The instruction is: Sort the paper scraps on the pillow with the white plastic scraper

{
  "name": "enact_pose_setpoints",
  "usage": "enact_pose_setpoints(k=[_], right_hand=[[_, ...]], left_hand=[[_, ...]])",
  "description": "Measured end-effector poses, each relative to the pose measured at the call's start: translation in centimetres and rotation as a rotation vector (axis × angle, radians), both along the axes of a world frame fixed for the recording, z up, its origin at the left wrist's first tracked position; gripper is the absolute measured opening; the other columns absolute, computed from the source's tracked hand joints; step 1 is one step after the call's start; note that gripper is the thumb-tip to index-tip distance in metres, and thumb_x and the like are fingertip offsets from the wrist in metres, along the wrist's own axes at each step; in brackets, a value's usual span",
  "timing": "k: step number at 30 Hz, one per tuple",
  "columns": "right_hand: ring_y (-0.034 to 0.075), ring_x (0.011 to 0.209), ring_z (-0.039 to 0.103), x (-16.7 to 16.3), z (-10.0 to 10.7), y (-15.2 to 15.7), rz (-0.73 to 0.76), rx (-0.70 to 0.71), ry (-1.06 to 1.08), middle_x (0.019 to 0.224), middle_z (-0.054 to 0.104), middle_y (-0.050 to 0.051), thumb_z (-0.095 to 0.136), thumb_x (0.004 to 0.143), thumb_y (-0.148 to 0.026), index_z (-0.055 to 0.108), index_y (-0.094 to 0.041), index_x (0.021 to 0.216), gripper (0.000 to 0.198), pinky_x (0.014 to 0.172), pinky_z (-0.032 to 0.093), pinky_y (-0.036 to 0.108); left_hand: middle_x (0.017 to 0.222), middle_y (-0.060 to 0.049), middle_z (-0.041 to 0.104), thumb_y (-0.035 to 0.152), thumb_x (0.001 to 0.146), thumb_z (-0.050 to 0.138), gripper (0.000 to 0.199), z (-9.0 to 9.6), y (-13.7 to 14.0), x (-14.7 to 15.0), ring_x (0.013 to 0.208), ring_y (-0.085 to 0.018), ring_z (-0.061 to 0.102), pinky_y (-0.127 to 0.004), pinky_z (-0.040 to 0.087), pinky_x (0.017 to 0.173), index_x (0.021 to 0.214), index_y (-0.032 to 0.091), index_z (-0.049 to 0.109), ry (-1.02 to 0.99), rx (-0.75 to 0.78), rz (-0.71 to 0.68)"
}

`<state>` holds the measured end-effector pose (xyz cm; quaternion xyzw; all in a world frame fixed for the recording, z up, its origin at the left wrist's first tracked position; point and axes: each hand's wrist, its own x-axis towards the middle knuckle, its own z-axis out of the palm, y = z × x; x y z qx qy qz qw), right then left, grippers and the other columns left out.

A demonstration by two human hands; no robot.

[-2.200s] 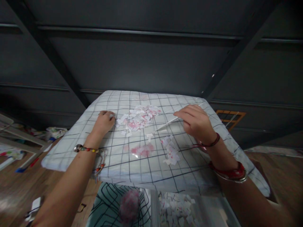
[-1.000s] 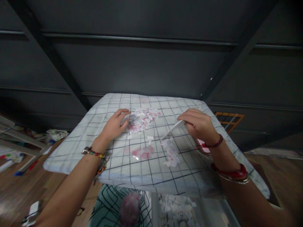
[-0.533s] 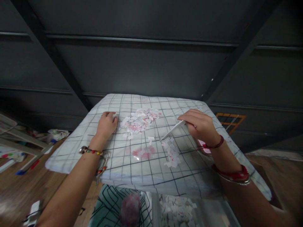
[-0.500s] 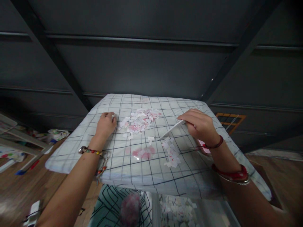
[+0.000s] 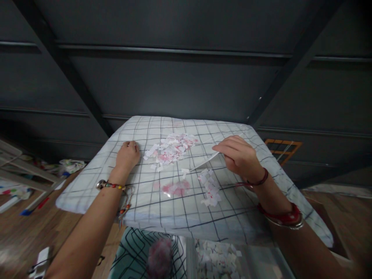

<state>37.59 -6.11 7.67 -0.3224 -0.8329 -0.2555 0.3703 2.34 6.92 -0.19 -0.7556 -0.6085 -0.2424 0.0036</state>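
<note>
My right hand (image 5: 240, 157) pinches a pair of slim white tweezers (image 5: 204, 161) slanting down to the left. Their tip is at a small white paper piece (image 5: 185, 171); whether they touch cannot be made out. Just below the tweezers lies a loose group of white paper pieces with red marks (image 5: 209, 188). A clear plastic bag with pink on it (image 5: 176, 188) rests flat in front. My left hand (image 5: 128, 155) rests on the cloth with curled fingers, left of a larger heap of white and pink paper pieces (image 5: 174, 149); what its fingers hold, if anything, is hidden.
A white checked cloth (image 5: 145, 126) covers the table, which backs onto a dark panelled wall (image 5: 174, 85). Below the front edge are a clear box of paper pieces (image 5: 216, 257) and a pinkish bundle (image 5: 159, 257) on green patterned fabric (image 5: 130, 252).
My right hand has moved left, bringing the tweezers' tip to the single paper piece. My left hand has shifted slightly left, away from the heap.
</note>
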Motion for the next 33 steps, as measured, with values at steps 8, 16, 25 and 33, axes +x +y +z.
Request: enact_pose_setpoints(k=[8,16,25,33], right_hand=[[0.017,0.071,0.057,-0.1,0.2,-0.2,0.01,-0.021,-0.015,0.075,0.066,0.002,0.041,0.07,0.001,0.062,-0.021,0.085,0.034,0.066,0.046,0.032],[0.017,0.07,0.058,-0.4,0.3,-0.3,0.051,-0.05,-0.022,0.074,0.067,0.002,0.04,0.073,0.002,0.062,-0.019,0.086,0.033,0.066,0.047,0.032],[0.017,0.07,0.056,-0.6,-0.1,0.1,-0.012,-0.017,-0.035,0.072,0.065,0.002,0.04,0.072,0.004,0.064,-0.019,0.084,0.035,0.066,0.045,0.032],[0.018,0.069,0.056,0.5,0.2,0.1,-0.036,0.01,-0.059,0.071,0.065,0.004,0.041,0.07,0.003,0.065,-0.017,0.081,0.033,0.064,0.044,0.032]], left_hand=[[0.111,-0.02,0.06,0.025,0.087,0.033,0.035,-0.1,0.1,0.3,0.109,-0.03,0.054,-0.043,0.044,0.096,0.105,0.009,0.059,0.061,-0.031,0.122],[0.113,-0.02,0.061,0.026,0.088,0.031,0.041,-0.5,0.5,0.1,0.112,-0.031,0.053,-0.045,0.046,0.095,0.111,0.008,0.06,0.121,-0.007,0.121],[0.112,-0.019,0.061,0.025,0.088,0.032,0.04,-0.2,0.3,0.3,0.11,-0.029,0.054,-0.043,0.045,0.095,0.111,0.01,0.06,0.117,-0.023,0.117],[0.108,-0.017,0.063,0.025,0.085,0.035,0.034,0.0,0.1,0.4,0.103,-0.028,0.057,-0.041,0.047,0.091,0.103,0.012,0.061,0.065,-0.014,0.112]])
